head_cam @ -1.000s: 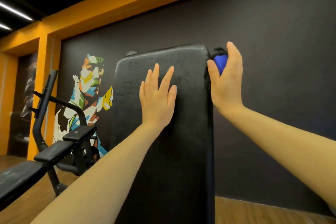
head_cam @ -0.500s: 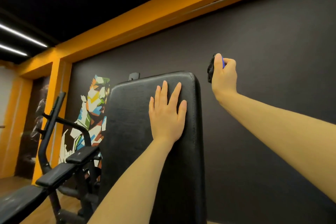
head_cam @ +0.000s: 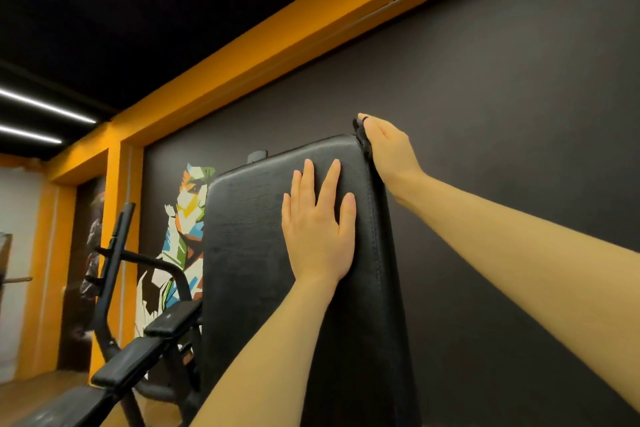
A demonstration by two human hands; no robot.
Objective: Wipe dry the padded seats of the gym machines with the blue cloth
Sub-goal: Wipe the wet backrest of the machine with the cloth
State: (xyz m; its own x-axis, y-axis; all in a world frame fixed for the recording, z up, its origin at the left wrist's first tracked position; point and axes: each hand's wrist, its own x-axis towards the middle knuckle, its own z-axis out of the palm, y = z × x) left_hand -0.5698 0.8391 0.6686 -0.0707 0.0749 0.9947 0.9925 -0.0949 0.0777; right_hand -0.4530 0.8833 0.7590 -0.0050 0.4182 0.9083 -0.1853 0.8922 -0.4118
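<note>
Dark wall (head_cam: 485, 114), cloth (head_cam: 360, 135) under right hand (head_cam: 388, 149)

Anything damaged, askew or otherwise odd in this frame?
Nothing stands out. The upright black pad looks intact; the left hand lies flat on it and the right hand presses a dark cloth at its top right corner.

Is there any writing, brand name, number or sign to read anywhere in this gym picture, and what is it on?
None: no readable text shows anywhere.
Upright black pad: no label or logo visible.
Wall mural: a coloured picture of a figure, no words.
Black benches at lower left: a tiny pale mark on one pad, too small to read.
Orange beam and dark wall: bare of signs.
</note>
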